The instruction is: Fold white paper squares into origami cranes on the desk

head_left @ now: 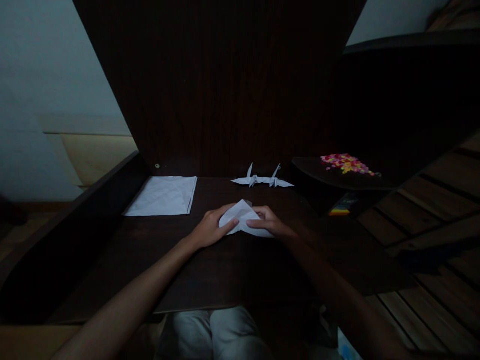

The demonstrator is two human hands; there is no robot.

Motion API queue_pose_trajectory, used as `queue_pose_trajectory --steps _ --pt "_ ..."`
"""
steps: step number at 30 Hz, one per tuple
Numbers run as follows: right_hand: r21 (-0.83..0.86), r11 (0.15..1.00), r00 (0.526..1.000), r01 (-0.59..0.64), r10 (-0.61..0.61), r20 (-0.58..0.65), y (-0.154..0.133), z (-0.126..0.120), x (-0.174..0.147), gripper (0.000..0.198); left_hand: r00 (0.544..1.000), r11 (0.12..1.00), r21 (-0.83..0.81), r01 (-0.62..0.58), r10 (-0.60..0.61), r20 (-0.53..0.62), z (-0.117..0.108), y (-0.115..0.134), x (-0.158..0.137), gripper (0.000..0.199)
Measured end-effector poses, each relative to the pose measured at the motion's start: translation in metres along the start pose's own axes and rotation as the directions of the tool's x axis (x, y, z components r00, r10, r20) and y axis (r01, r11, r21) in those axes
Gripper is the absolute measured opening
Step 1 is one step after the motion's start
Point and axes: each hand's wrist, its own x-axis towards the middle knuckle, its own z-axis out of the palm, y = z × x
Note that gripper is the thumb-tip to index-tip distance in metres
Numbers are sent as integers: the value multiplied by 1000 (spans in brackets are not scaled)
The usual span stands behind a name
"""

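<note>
A partly folded sheet of white paper is held between my two hands above the middle of the dark desk. My left hand grips its left side, thumb on top and fingers behind. On the other side, my right hand pinches the paper with the thumb across its face; the fingers behind are partly hidden. The paper comes to a point at the top and shows a crease. Just beyond it stand folded white paper cranes, side by side with pointed necks and wings.
A stack of white paper sheets lies at the left on the desk. At the right, a raised corner shelf bears a pile of small pink, red and yellow pieces. A dark panel rises at the back.
</note>
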Motion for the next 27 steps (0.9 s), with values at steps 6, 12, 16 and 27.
queue_pose_trajectory --steps 6,12,16,27 --pt "488 871 992 -51 -11 124 3 4 -2 82 966 909 -349 229 -255 -30 1 -4 8 42" --pt "526 837 961 -153 1 278 0 11 2 109 895 543 -764 349 -436 98 9 -9 12 43" --pt "514 838 934 -186 -12 357 -4 19 0 112 888 437 -838 326 -447 113 11 -8 12 38" --pt "519 826 912 -219 -16 411 2 29 3 105 866 429 -825 367 -482 135 12 -12 11 44"
